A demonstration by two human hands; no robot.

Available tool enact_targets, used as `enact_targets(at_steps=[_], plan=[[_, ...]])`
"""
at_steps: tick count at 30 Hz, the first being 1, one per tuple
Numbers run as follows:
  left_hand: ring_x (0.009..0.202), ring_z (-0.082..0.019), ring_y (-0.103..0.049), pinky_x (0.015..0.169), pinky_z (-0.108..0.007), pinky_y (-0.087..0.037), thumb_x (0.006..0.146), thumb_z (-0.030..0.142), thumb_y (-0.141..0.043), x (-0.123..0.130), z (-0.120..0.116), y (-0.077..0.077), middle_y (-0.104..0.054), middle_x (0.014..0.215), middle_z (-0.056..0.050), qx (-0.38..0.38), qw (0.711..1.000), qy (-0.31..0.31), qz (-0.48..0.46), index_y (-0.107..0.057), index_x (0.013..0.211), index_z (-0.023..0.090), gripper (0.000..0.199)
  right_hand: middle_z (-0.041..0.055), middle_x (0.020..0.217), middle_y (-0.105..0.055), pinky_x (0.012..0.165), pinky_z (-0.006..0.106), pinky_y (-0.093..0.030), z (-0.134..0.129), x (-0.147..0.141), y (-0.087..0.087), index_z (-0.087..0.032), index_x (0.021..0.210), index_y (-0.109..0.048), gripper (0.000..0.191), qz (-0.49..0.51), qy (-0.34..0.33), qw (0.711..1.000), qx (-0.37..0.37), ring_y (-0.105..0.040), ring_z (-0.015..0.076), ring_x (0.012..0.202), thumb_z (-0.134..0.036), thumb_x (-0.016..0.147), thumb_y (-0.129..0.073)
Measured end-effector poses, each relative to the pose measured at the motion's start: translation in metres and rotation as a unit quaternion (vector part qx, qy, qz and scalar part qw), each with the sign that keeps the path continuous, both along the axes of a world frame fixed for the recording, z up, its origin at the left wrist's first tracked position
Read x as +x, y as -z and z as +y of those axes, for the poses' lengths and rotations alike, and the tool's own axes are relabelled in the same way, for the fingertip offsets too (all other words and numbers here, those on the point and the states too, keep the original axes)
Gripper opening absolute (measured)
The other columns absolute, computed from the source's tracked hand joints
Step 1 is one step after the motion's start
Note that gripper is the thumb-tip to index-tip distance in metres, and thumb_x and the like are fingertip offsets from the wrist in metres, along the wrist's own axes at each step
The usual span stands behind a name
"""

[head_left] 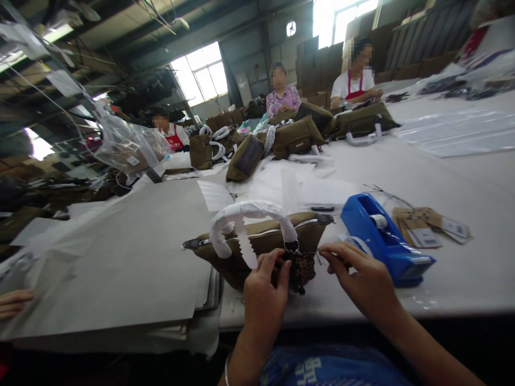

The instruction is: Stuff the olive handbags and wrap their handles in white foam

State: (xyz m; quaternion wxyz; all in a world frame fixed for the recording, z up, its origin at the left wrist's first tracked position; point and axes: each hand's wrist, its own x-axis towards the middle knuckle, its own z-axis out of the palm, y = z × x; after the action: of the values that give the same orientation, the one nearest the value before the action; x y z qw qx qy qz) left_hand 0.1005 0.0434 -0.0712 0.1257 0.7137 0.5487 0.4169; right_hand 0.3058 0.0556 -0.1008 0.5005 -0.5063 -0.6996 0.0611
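An olive-green handbag (261, 236) stands upright at the table's front, its top zipper visible and its handle (257, 208) wrapped in white foam. From a metal ring at the handle's base hangs a leopard-print charm (304, 269). My left hand (267, 289) is closed at the charm's left edge, against the bag's front; what its fingertips grip is hidden. To the right of the charm, my right hand (362, 273) pinches a thin dark cord (317, 253) between thumb and forefinger. A blue tape dispenser (378, 241) stands just beyond my right hand.
Brown tags (422, 225) lie right of the dispenser. Large grey paper sheets (132, 257) are stacked on the left, with another person's hand (16, 303) at their edge. Several olive bags (298, 136) lie farther back, where people sit. Clear plastic sheets (458, 131) lie back right.
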Motion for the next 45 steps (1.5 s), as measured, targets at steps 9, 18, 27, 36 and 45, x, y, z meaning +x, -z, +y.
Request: enact_targets(at_steps=[9, 18, 27, 36, 45], plan=[[0.076, -0.014, -0.068, 0.075, -0.025, -0.054, 0.094, 0.016, -0.065, 0.0, 0.001, 0.002, -0.069, 0.091, 0.0, -0.008, 1.0, 0.007, -0.01, -0.068, 0.113, 0.021, 0.02, -0.0047, 0.087, -0.07, 0.065, 0.02, -0.049, -0.003, 0.001, 0.003, -0.026, 0.102, -0.069, 0.007, 0.0, 0.003, 1.0, -0.007, -0.066, 0.0069, 0.062, -0.025, 0.1, -0.063], [0.078, -0.015, -0.069, 0.076, -0.026, -0.054, 0.093, 0.015, -0.066, 0.0, 0.002, 0.0, -0.07, 0.093, -0.002, -0.012, 1.0, 0.004, -0.009, -0.068, 0.113, 0.02, 0.02, -0.0046, 0.087, -0.07, 0.065, 0.02, -0.049, -0.002, 0.0, 0.005, -0.025, 0.102, -0.069, 0.007, -0.004, -0.007, 1.0, -0.016, -0.066, 0.007, 0.061, -0.026, 0.1, -0.062], [0.075, -0.015, -0.069, 0.073, -0.026, -0.054, 0.094, 0.017, -0.066, 0.0, 0.001, 0.0, -0.07, 0.092, -0.001, -0.008, 1.0, 0.001, 0.0, -0.068, 0.112, 0.021, 0.019, -0.0043, 0.087, -0.071, 0.063, 0.022, -0.049, -0.003, -0.002, 0.003, -0.025, 0.101, -0.069, 0.008, -0.012, -0.003, 1.0, -0.018, -0.065, 0.0077, 0.06, -0.026, 0.1, -0.062], [0.073, -0.015, -0.069, 0.073, -0.026, -0.055, 0.093, 0.017, -0.066, 0.0, 0.0, -0.002, -0.071, 0.091, -0.001, -0.015, 1.0, -0.002, 0.002, -0.069, 0.112, 0.021, 0.019, -0.0017, 0.09, -0.074, 0.065, 0.025, -0.05, -0.009, 0.002, 0.0, -0.026, 0.103, -0.07, 0.009, -0.034, 0.01, 0.999, -0.008, -0.067, 0.0115, 0.063, -0.029, 0.1, -0.062], [0.076, -0.015, -0.07, 0.074, -0.025, -0.055, 0.094, 0.016, -0.065, 0.0, 0.001, -0.001, -0.071, 0.091, -0.002, -0.009, 1.0, 0.005, -0.001, -0.069, 0.113, 0.021, 0.02, -0.0014, 0.089, -0.073, 0.065, 0.023, -0.051, -0.005, -0.005, -0.005, -0.023, 0.101, -0.07, 0.009, -0.036, -0.006, 0.999, 0.012, -0.068, 0.0106, 0.064, -0.026, 0.1, -0.061]])
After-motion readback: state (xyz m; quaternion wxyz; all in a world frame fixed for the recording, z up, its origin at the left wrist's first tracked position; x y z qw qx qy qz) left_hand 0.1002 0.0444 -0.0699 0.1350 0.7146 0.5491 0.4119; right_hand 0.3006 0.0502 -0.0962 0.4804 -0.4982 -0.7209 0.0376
